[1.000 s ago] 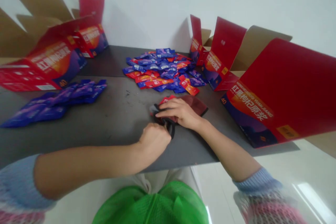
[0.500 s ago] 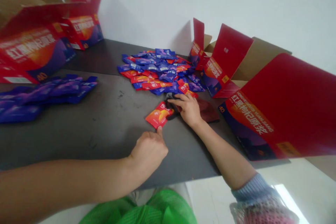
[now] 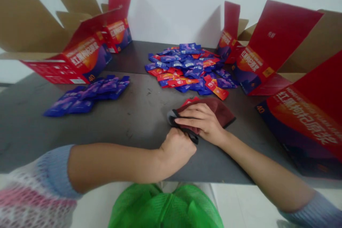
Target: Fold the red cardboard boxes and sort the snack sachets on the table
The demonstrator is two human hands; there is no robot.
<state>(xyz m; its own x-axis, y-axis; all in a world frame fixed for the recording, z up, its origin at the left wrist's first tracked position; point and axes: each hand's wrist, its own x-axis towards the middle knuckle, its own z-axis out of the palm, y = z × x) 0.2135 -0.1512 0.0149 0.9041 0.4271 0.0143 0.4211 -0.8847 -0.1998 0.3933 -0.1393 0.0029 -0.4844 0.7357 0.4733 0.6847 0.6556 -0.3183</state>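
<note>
A brown cloth (image 3: 217, 108) with black edging and a grey patch at its left end lies crumpled near the middle of the dark table. My right hand (image 3: 204, 121) is on top of it, fingers reaching left and bent over the fabric. My left hand (image 3: 179, 148) is a fist at the near side, closed against the cloth's black edge; its fingertips are hidden. From behind the cloth shows part of a red sachet (image 3: 190, 100), the rest covered. Beyond my hands sits a pile of blue and red sachets (image 3: 188, 65).
Overlapping blue sachets (image 3: 91, 94) lie at the left. Open red cartons stand on both sides: a near left carton (image 3: 85, 55), a far left carton (image 3: 117, 35), a far right carton (image 3: 227, 44), a middle right carton (image 3: 251, 66) and a near right carton (image 3: 307, 121).
The cloth has come over the red sachet, which lay mostly uncovered before. My left fist has moved from the sachet's corner to the cloth's edge. The view has swung left.
</note>
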